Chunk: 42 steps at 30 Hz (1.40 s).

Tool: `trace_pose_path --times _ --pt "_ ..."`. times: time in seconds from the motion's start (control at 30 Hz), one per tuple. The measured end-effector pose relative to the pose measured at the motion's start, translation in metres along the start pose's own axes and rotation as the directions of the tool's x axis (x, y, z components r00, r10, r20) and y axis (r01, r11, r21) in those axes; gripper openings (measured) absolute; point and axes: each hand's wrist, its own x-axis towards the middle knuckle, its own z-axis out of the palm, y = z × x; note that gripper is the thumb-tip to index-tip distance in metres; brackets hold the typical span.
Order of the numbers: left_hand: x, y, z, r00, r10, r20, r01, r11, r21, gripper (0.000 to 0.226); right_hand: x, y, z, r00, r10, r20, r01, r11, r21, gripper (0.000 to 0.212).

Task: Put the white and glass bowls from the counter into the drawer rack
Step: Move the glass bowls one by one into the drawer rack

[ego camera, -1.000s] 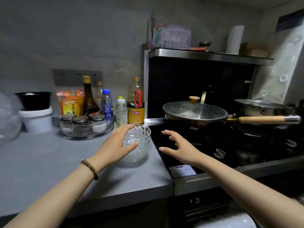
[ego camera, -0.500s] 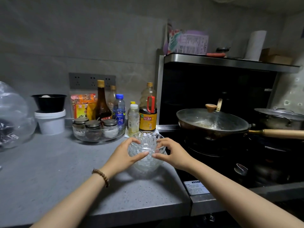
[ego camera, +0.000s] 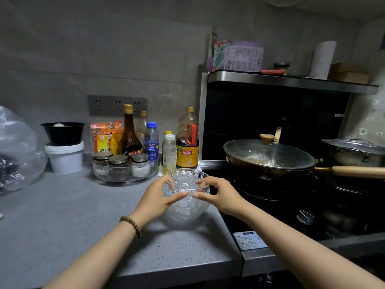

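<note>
A nested stack of glass bowls (ego camera: 186, 208) is seen on the grey counter (ego camera: 73, 226), at its right edge, just beside the dark stove (ego camera: 270, 207). The upper rim is clasped from the left by the left hand (ego camera: 155, 198), on whose wrist a bead bracelet (ego camera: 131, 225) is worn, and from the right by the right hand (ego camera: 218, 195). Fingers and thumbs are curled round the glass, the thumbs almost meeting on the near side. A clear tray of jars (ego camera: 125, 174) is set farther left, and a lidded pan (ego camera: 268, 157) farther right.
</note>
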Motion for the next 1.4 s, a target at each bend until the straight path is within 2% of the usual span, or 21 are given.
trace_pose_path --times 0.1,0.3,0.43,0.6,0.7,0.8,0.9,1.03,1.27,1.4 --pt "0.002 0.013 -0.002 0.998 0.039 -0.045 -0.040 0.999 -0.033 0.051 -0.002 -0.007 -0.012 0.998 -0.043 -0.045 0.043 0.999 -0.002 0.016" --pt "-0.002 0.061 0.010 0.995 0.093 -0.039 -0.100 0.952 -0.289 0.043 -0.027 -0.019 -0.051 0.989 -0.107 -0.105 0.114 0.991 0.064 0.017" --pt "-0.012 0.097 0.041 0.996 0.075 0.050 -0.048 0.910 -0.411 0.045 -0.063 -0.015 -0.086 0.989 -0.132 -0.063 0.141 0.977 0.158 0.026" --pt "-0.026 0.135 0.102 0.969 0.068 0.236 0.060 0.866 -0.496 0.047 -0.121 0.011 -0.124 1.000 -0.026 -0.013 0.029 0.950 0.311 0.021" --pt "-0.034 0.152 0.145 0.926 0.073 0.370 0.139 0.845 -0.516 0.052 -0.158 0.031 -0.144 0.997 0.076 -0.011 -0.067 0.935 0.349 0.022" --pt "-0.043 0.165 0.191 0.885 0.080 0.458 0.183 0.847 -0.500 0.041 -0.194 0.053 -0.161 0.983 0.186 -0.012 -0.167 0.911 0.378 0.024" --pt "-0.055 0.174 0.233 0.848 0.080 0.524 0.213 0.854 -0.475 0.039 -0.227 0.074 -0.173 0.957 0.290 0.001 -0.269 0.888 0.374 0.027" --pt "-0.073 0.173 0.277 0.750 0.053 0.660 0.312 0.850 -0.424 0.042 -0.261 0.110 -0.177 0.912 0.408 0.039 -0.389 0.831 0.398 0.031" --pt "-0.099 0.137 0.343 0.594 -0.021 0.804 0.364 0.899 -0.245 0.051 -0.297 0.170 -0.154 0.787 0.601 0.138 -0.591 0.671 0.448 0.032" --pt "-0.113 0.106 0.373 0.510 -0.077 0.857 0.444 0.877 -0.185 0.056 -0.305 0.202 -0.134 0.696 0.698 0.167 -0.674 0.554 0.489 0.027"
